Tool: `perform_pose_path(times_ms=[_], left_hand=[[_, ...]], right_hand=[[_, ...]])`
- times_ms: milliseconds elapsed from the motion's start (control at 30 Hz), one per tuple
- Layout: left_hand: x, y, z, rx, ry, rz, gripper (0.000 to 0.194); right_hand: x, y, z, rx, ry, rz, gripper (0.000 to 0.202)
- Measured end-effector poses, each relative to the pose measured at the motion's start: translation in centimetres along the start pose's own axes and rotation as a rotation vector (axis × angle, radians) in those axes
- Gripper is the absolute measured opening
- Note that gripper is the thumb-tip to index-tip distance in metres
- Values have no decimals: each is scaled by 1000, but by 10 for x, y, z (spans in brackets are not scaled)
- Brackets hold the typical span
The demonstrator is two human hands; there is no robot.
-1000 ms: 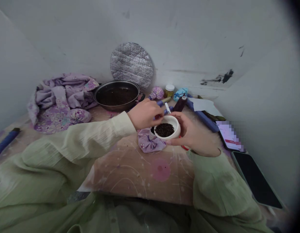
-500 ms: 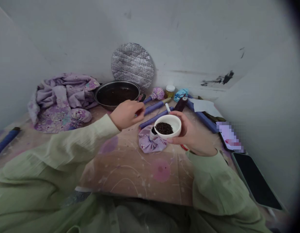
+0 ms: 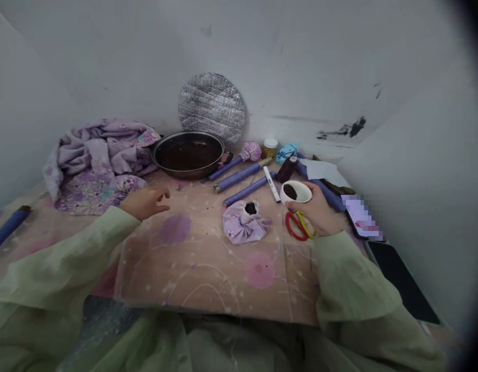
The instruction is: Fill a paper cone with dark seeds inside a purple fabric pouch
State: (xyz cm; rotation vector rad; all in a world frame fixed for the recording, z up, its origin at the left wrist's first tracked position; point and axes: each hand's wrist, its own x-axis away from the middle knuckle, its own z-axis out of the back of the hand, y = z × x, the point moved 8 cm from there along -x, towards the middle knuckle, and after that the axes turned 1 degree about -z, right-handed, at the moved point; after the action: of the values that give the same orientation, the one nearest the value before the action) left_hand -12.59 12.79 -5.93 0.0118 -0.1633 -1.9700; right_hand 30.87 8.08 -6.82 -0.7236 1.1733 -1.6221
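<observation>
My right hand (image 3: 320, 209) grips a small white bowl (image 3: 303, 191), tilted, with dark loose grains (image 3: 290, 192) inside. Just below the bowl are scissors (image 3: 296, 226) with one red and one yellow handle. A lilac floral cloth pouch (image 3: 244, 225) stands on the table, its white neck open and dark grains showing at the mouth. My left hand (image 3: 146, 201) is over the table's left part, fingers apart and holding nothing. Close by it lies a round cloth-wrapped bundle (image 3: 127, 185).
Behind sits a black pan (image 3: 189, 173) of dark liquid, beside crumpled purple fabric (image 3: 107, 150). Purple-wrapped sticks (image 3: 242, 178), a white marker (image 3: 272, 185), a thread spool (image 3: 287, 169) and a lidded jar (image 3: 269, 149) lie farther back. Phones (image 3: 403, 281) line the right edge.
My right hand has carried the bowl right, away from the pouch, uncovering the pouch's mouth and the scissors. My left hand has moved left and down from near the pan, and its fingers have opened.
</observation>
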Motion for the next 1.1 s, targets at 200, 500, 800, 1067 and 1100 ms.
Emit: perform_pose_path(times_ms=[200, 500, 800, 1067, 1100], left_hand=[[-16, 67, 4, 174, 17, -203, 35], [-49, 181, -21, 716, 86, -418, 75], [-64, 207, -49, 851, 65, -440, 33], [-61, 199, -62, 947, 189, -402, 34], [-62, 198, -64, 943, 193, -402, 37]], right_hand=[[-22, 61, 39, 146, 180, -101, 70], [-44, 94, 40, 118, 208, -124, 66], [-29, 51, 40, 245, 171, -18, 69], [47, -44, -59, 197, -394, 317, 42], [55, -52, -71, 184, -438, 379, 44]])
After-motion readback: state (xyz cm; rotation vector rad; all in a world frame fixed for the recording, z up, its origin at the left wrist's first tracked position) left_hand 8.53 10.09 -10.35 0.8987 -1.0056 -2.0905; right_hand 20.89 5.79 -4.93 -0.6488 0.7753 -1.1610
